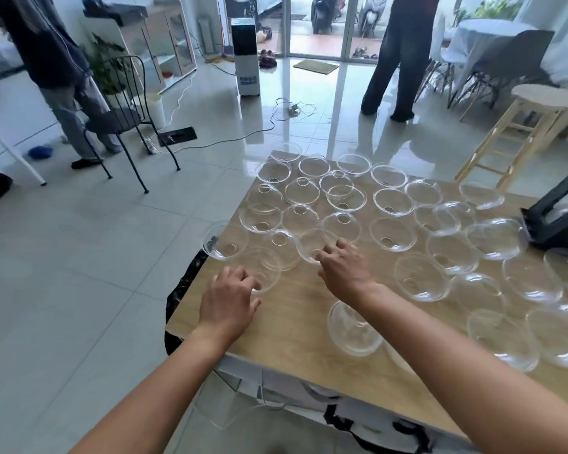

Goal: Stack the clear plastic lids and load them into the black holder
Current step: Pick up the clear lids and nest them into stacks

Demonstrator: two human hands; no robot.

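My left grip (pixel 243 290) is at the bench's (pixel 295 309) left edge, a little in from the near corner. Its fingers are curled over the near rim of the left lid (pixel 259 267), and the thumb is tucked below. This lid lies just ahead of the grip, away from me. It seems to rest with the open side up and the small hole down against the bench. It is round, so it has no long side.

My right grip (pixel 328 262) is more toward the middle of the bench, with bent fingers hooked on the near rim of the right lid (pixel 313 244). This lid is also just beyond the fingertips. It looks a little tilted, but I cannot tell which way its dome faces.

Many more lids (pixel 391 234) cover the bench, some open side up and some dome up. One hangs over the left edge.
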